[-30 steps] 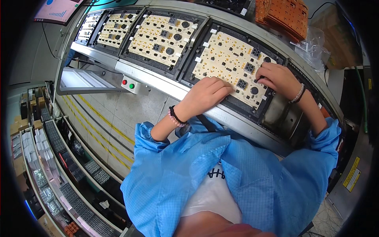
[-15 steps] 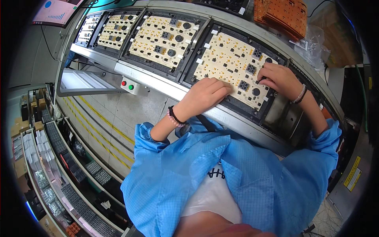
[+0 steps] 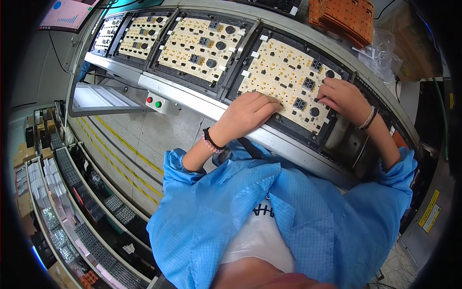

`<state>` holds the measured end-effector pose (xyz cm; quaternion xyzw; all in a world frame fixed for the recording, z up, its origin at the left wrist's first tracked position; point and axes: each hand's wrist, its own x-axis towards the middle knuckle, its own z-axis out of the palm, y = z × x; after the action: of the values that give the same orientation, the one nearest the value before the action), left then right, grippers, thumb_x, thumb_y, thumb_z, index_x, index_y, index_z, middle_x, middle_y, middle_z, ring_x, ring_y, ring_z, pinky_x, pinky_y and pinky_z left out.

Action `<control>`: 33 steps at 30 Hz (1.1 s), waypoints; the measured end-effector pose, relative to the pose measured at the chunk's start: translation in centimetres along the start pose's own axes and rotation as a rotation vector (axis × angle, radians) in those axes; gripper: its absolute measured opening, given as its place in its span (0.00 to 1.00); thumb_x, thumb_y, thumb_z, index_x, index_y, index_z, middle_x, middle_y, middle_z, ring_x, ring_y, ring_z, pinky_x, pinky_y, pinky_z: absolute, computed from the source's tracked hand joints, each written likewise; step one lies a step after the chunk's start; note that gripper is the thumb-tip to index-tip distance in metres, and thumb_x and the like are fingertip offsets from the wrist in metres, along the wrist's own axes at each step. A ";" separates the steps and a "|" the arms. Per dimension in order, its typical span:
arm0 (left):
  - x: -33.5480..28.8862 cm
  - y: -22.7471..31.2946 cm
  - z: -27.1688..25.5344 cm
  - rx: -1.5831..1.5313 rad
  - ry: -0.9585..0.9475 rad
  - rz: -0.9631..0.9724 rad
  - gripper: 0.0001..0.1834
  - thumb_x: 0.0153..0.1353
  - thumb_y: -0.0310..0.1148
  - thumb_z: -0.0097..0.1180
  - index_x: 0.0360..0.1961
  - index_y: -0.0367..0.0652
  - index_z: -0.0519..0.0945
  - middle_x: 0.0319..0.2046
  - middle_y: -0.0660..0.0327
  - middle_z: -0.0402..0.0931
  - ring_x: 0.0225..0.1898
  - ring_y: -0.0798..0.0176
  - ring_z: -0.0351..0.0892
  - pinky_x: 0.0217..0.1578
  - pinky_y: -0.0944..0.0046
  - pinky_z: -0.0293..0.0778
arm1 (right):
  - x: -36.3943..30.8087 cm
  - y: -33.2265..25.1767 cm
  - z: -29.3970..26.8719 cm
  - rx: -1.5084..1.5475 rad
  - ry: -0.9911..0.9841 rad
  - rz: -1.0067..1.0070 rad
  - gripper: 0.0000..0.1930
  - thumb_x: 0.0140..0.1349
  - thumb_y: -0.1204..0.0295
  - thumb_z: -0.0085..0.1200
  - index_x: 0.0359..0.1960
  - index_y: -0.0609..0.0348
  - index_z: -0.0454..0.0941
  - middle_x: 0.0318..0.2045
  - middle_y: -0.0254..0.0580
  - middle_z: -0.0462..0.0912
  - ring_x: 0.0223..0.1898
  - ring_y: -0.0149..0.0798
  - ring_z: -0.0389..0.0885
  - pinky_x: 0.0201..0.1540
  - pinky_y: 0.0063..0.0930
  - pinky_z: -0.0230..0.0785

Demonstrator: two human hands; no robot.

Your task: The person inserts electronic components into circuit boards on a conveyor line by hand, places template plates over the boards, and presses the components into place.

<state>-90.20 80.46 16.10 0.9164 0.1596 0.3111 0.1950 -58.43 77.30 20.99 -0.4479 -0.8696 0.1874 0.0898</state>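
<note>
A cream circuit board (image 3: 270, 67) lies in a black carrier frame (image 3: 288, 130) in front of me. It bears small yellow and black parts, white connectors, square digit displays (image 3: 300, 104) and round black parts (image 3: 314, 111). My left hand (image 3: 250, 113) rests over the board's near left edge, its fingers curled together; what they hold, if anything, is hidden. At the board's right side my right hand (image 3: 340, 100) is closed in a pinch, thumb and fingertips close to the surface beside the displays. A tiny dark thing shows at the fingertips, too small to name.
More populated boards (image 3: 195, 48) sit in carriers along the metal-edged line to the left. A box with red and green buttons (image 3: 154, 102) hangs on its front rail. Orange perforated plates (image 3: 340, 19) are stacked behind; racks of parts (image 3: 91, 216) stand at lower left.
Carriers and boards have shifted slightly to the right. My right hand has moved a little the same way, still pinched; my left hand stays nearly in place.
</note>
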 end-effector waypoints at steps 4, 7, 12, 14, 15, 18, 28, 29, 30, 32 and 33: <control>0.0 -0.2 -0.2 -0.011 0.000 -0.006 0.17 0.53 0.22 0.63 0.46 0.43 0.82 0.44 0.62 0.82 0.40 0.57 0.81 0.40 0.61 0.76 | 0.0 -0.3 0.0 -0.027 0.001 0.008 0.06 0.62 0.69 0.61 0.34 0.53 0.75 0.32 0.40 0.73 0.38 0.46 0.77 0.41 0.38 0.71; -0.1 -0.3 -0.2 -0.015 0.004 -0.012 0.17 0.53 0.21 0.63 0.45 0.43 0.82 0.43 0.61 0.82 0.40 0.57 0.81 0.40 0.60 0.76 | 0.1 -0.4 -0.3 -0.046 0.007 -0.007 0.06 0.62 0.69 0.60 0.34 0.53 0.75 0.32 0.40 0.73 0.37 0.46 0.77 0.41 0.38 0.71; -0.3 -0.5 -0.4 -0.005 0.003 -0.036 0.17 0.53 0.21 0.63 0.46 0.43 0.82 0.42 0.61 0.82 0.39 0.56 0.81 0.40 0.60 0.76 | 0.2 -0.4 -0.4 -0.038 -0.008 -0.004 0.06 0.62 0.70 0.60 0.35 0.53 0.74 0.33 0.40 0.74 0.38 0.46 0.77 0.41 0.38 0.71; -0.2 -0.5 -0.7 0.023 0.007 -0.030 0.16 0.54 0.24 0.63 0.46 0.44 0.81 0.41 0.63 0.82 0.39 0.58 0.80 0.40 0.61 0.76 | 0.2 -0.5 -0.4 -0.032 -0.011 0.003 0.06 0.62 0.70 0.60 0.35 0.53 0.75 0.33 0.40 0.74 0.38 0.46 0.77 0.41 0.38 0.71; -0.1 -0.5 -0.8 0.050 0.010 -0.022 0.14 0.56 0.27 0.63 0.45 0.46 0.81 0.39 0.65 0.81 0.38 0.60 0.80 0.41 0.62 0.76 | 0.2 -0.6 -0.4 -0.027 -0.013 0.013 0.06 0.62 0.70 0.60 0.35 0.53 0.75 0.33 0.40 0.74 0.38 0.47 0.78 0.42 0.38 0.71; -0.3 -0.6 -0.8 0.060 0.002 -0.024 0.14 0.56 0.27 0.62 0.45 0.46 0.81 0.39 0.64 0.81 0.39 0.60 0.80 0.41 0.62 0.76 | -0.1 -0.5 -0.1 -0.035 -0.006 0.027 0.06 0.62 0.70 0.60 0.35 0.54 0.75 0.33 0.40 0.75 0.38 0.47 0.78 0.42 0.38 0.72; -0.6 -1.1 -1.0 0.027 0.007 -0.022 0.16 0.53 0.23 0.64 0.45 0.43 0.82 0.39 0.61 0.81 0.37 0.56 0.80 0.38 0.59 0.75 | -0.2 -0.7 0.0 -0.014 0.007 0.036 0.06 0.63 0.70 0.59 0.35 0.55 0.75 0.33 0.42 0.74 0.38 0.47 0.77 0.42 0.39 0.71; -0.6 -1.0 -1.1 0.030 0.007 -0.024 0.16 0.53 0.23 0.64 0.45 0.43 0.82 0.39 0.61 0.81 0.37 0.56 0.80 0.38 0.59 0.75 | -0.3 -0.7 0.1 -0.014 0.009 0.037 0.06 0.63 0.70 0.59 0.35 0.55 0.75 0.33 0.42 0.74 0.38 0.47 0.77 0.42 0.39 0.71; -0.6 -1.1 -1.2 0.033 0.008 -0.024 0.16 0.54 0.23 0.64 0.45 0.44 0.82 0.40 0.61 0.81 0.37 0.56 0.80 0.38 0.59 0.75 | -0.3 -0.7 0.0 -0.017 0.013 0.037 0.06 0.63 0.70 0.59 0.35 0.55 0.75 0.33 0.42 0.74 0.39 0.47 0.77 0.42 0.39 0.71; -0.6 -1.2 -1.2 0.032 0.015 -0.024 0.16 0.54 0.23 0.64 0.45 0.44 0.82 0.40 0.62 0.82 0.37 0.56 0.80 0.38 0.59 0.75 | -0.2 -0.8 -0.1 -0.010 0.004 0.042 0.07 0.63 0.70 0.59 0.35 0.55 0.74 0.34 0.41 0.75 0.39 0.48 0.78 0.42 0.39 0.71; -0.6 -1.2 -1.2 0.029 0.020 -0.026 0.16 0.54 0.22 0.64 0.45 0.44 0.82 0.40 0.62 0.82 0.38 0.56 0.80 0.38 0.59 0.75 | -0.2 -0.8 -0.1 -0.002 -0.007 0.047 0.08 0.62 0.69 0.59 0.36 0.55 0.72 0.34 0.41 0.75 0.40 0.48 0.78 0.42 0.40 0.72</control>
<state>-91.67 81.59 16.10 0.9137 0.1781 0.3153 0.1843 -58.88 76.71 21.42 -0.4678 -0.8592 0.1902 0.0820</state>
